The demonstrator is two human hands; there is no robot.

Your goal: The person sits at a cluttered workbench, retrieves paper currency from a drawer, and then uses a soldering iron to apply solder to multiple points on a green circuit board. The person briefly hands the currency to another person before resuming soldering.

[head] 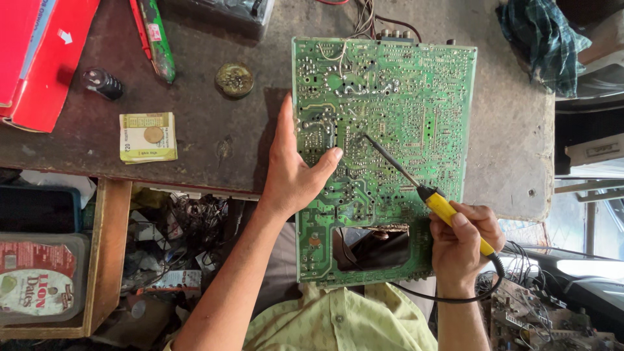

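Right hand (463,244), nearest the body off the tabletop's near edge: fingers closed around the yellow handle of a soldering iron (448,211), held like a pen. Black cord (455,299) loops from the handle's rear down past the wrist. The dark shaft slants up-left; its tip (364,136) sits on or just above the solder side of the green circuit board (383,162) — contact cannot be told.

Left hand (296,172): laid flat at the board's left edge, thumb pressing on the board face, the other fingers stretched along the edge toward the far side. It grips nothing; it pins the board down.

Board lies solder side up at the tabletop's near-right area, its near portion, with a rectangular cut-out, overhanging the near edge above the person's lap. Wires leave its far edge.

Judged step: working a joint near the board's middle, iron at the spot. The next move appears to call for a steady tip on one pad, the board held unmoving, and care not to bridge the crowded neighbouring joints.

Further out: folded banknotes (148,136) near the near-left edge; round tin (234,79) and small dark cylinder (102,83) mid-left; red cardboard box (45,65) at the far-left corner; checked cloth (543,39) at the far-right corner.
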